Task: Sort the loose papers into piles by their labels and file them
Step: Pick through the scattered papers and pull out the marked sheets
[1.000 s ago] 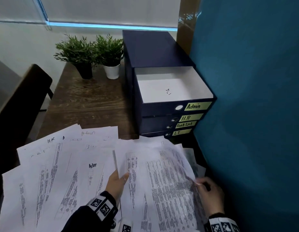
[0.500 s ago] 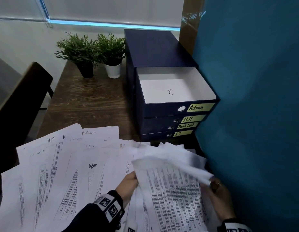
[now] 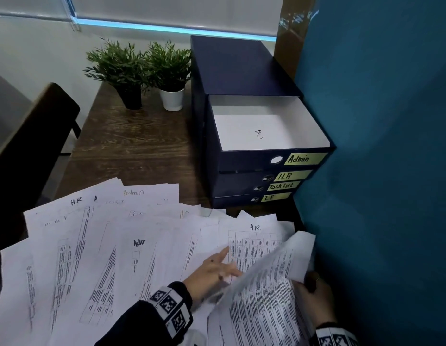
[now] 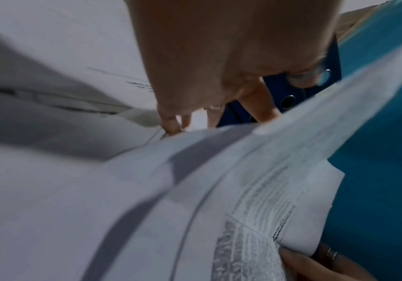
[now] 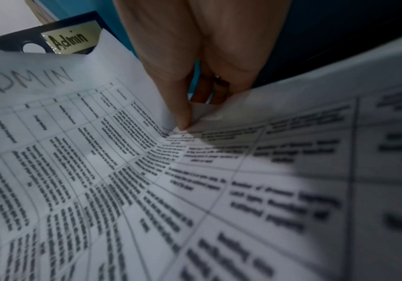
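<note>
Several loose printed papers (image 3: 104,245), hand-labelled Admin or H.R., lie fanned over the near table. My right hand (image 3: 314,295) grips a lifted, curled sheet (image 3: 266,295) at its right edge. In the right wrist view the thumb and fingers (image 5: 192,110) pinch this sheet (image 5: 99,152), headed ADMIN. My left hand (image 3: 214,268) lies with straight fingers on an uncovered H.R. sheet (image 3: 254,236); in the left wrist view its fingertips (image 4: 171,123) touch paper. The navy drawer unit (image 3: 241,71) has its top Admin drawer (image 3: 251,161) pulled out, with a white sheet (image 3: 246,131) inside.
Drawers labelled H.R, Task List and IT sit shut below the open one. A teal partition (image 3: 379,146) stands close on the right. Two potted plants (image 3: 122,71) (image 3: 169,68) stand at the back of the wooden table (image 3: 132,146). A dark chair (image 3: 29,146) is at the left.
My right hand has lifted and curled the top printed sheet toward the right, uncovering the H.R. sheet. My left hand has slid forward and right onto that sheet with fingers stretched out.
</note>
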`<action>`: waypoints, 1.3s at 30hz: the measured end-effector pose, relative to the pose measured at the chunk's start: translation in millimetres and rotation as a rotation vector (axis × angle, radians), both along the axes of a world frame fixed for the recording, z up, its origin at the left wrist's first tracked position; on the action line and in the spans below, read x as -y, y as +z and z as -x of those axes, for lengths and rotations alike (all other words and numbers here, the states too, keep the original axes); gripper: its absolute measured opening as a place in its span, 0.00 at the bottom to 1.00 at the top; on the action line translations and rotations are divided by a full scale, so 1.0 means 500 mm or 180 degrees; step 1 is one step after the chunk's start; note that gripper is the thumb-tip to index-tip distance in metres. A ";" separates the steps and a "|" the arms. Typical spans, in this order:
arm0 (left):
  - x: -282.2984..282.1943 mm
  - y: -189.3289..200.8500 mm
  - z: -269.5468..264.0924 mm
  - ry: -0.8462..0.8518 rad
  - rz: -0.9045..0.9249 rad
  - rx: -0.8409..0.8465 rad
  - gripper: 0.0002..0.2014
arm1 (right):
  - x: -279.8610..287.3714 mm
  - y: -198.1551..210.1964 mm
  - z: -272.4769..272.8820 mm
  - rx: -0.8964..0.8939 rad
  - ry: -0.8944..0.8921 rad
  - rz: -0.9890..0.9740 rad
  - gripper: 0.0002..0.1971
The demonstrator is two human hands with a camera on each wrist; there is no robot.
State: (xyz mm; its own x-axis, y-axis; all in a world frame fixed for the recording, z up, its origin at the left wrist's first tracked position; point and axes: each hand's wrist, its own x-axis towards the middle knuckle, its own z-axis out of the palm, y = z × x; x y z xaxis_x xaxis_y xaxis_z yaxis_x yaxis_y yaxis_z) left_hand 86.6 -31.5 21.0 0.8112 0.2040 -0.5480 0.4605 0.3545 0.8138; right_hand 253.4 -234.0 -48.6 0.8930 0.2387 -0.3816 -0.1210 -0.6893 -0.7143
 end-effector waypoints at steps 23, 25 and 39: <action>0.002 -0.070 -0.031 0.1482 -0.1561 -0.0698 0.17 | -0.027 0.016 0.004 -0.0017 0.0296 0.0211 0.21; 0.003 -0.076 -0.031 0.1612 -0.1220 -0.0603 0.27 | -0.031 0.015 0.005 0.0002 0.0324 0.0287 0.20; -0.102 -0.068 0.019 0.2112 -0.1026 -0.0350 0.16 | -0.039 0.020 0.006 -0.0082 0.0158 0.0360 0.23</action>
